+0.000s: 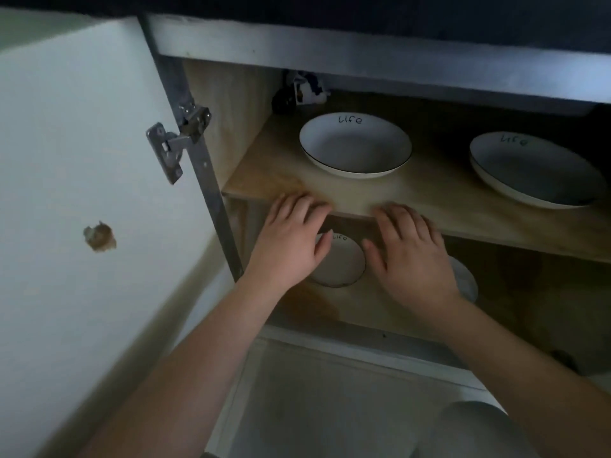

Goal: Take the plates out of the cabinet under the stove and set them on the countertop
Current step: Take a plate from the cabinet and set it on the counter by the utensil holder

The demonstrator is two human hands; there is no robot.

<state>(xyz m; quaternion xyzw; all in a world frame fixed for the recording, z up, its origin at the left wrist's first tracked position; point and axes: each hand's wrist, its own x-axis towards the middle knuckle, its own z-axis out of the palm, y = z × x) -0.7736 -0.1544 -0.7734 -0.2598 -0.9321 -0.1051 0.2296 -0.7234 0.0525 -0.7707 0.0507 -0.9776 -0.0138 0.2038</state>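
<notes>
Both hands are in at the centre of the frame, under the edge of the wooden shelf [429, 200]. The left hand [287, 242] is spread flat, fingers relaxed, holding nothing; the right hand [410, 252] likewise, open and flat. Between them, a small plate [344, 266] on the lower level, partly covered by the left hand. A second lower plate [466, 282] peeks out behind the right wrist, mostly hidden. Upper shelf: one deep plate [355, 145] centre, another [535, 170] at right in shadow. The cabinet door [82, 160] stands open on the left.
</notes>
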